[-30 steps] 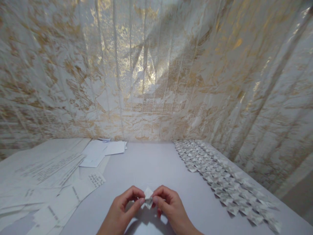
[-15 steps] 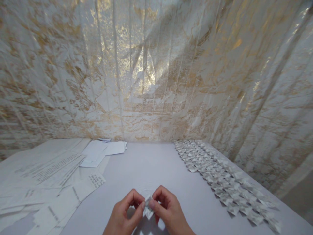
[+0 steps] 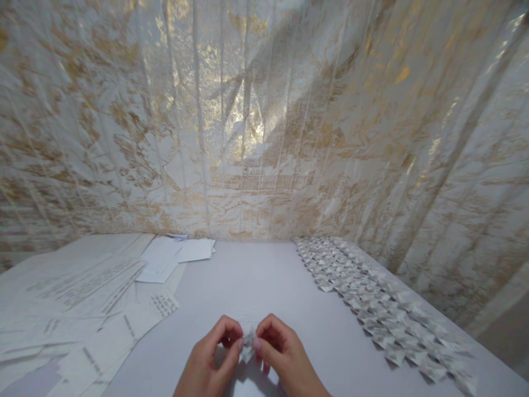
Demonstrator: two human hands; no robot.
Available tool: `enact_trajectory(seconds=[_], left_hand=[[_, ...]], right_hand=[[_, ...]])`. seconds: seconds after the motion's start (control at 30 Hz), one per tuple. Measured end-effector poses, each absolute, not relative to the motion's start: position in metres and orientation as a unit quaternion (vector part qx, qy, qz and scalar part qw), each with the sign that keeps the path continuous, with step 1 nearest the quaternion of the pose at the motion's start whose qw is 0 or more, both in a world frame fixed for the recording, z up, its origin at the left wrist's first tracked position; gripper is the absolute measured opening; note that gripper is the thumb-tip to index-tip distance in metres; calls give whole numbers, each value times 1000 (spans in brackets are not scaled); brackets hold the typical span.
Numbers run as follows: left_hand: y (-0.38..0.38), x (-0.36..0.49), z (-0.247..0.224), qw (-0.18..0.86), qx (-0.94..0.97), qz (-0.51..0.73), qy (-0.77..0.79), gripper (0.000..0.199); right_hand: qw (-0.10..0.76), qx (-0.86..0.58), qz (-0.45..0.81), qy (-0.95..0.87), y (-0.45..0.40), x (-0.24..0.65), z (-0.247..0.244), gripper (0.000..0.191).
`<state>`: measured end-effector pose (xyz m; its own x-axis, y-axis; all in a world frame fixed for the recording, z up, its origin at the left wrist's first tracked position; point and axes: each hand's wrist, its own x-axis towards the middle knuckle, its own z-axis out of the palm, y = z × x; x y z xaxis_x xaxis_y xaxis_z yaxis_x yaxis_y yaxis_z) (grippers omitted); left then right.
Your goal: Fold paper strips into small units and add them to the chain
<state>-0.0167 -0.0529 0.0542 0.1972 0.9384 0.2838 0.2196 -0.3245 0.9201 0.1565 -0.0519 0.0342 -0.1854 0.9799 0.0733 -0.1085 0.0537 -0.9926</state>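
A small folded piece of printed paper (image 3: 247,347) is held just above the table near its front edge. My left hand (image 3: 212,355) pinches its left side between thumb and forefinger. On the other side, my right hand (image 3: 285,355) grips it the same way, thumb toward me. The fingertips cover much of the paper, so its exact folded shape is hard to make out.
Rows of small folded paper pieces (image 3: 372,303) run along the right side of the white table (image 3: 248,275). Printed sheets (image 3: 82,309) overlap at the left, with blank white papers (image 3: 159,259) behind. A gold-patterned curtain (image 3: 248,138) hangs beyond.
The fingertips have drawn slightly apart, the left ones moving a little left. The folded paper between them looks narrower or turned. Both hands keep their grip.
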Motion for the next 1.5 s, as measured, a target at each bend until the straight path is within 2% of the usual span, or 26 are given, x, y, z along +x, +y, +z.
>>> enact_trajectory(seconds=[0.13,0.4,0.57,0.7,0.83,1.0,1.5], left_hand=[[-53,-16,56,400,668,457,430,38],[-52,-15,53,444,622,486,424,25],[-47,-16,43,491,585,492,418,26],[-40,-21,39,535,607,437,393,36],[-39,-23,42,542,647,378,380,43],[-37,-22,42,534,644,375,400,48],[-46,-20,45,474,682,347,436,38]], right_hand=[[498,-391,567,-528,-51,156,36,57],[534,-357,585,-495,-51,153,33,52],[540,-329,592,-500,-52,153,25,49],[522,-338,506,-598,-55,157,29,42],[468,-372,404,-692,-58,164,39,30],[462,-402,358,-705,-56,168,48,24],[447,-455,524,-565,-52,159,38,40]])
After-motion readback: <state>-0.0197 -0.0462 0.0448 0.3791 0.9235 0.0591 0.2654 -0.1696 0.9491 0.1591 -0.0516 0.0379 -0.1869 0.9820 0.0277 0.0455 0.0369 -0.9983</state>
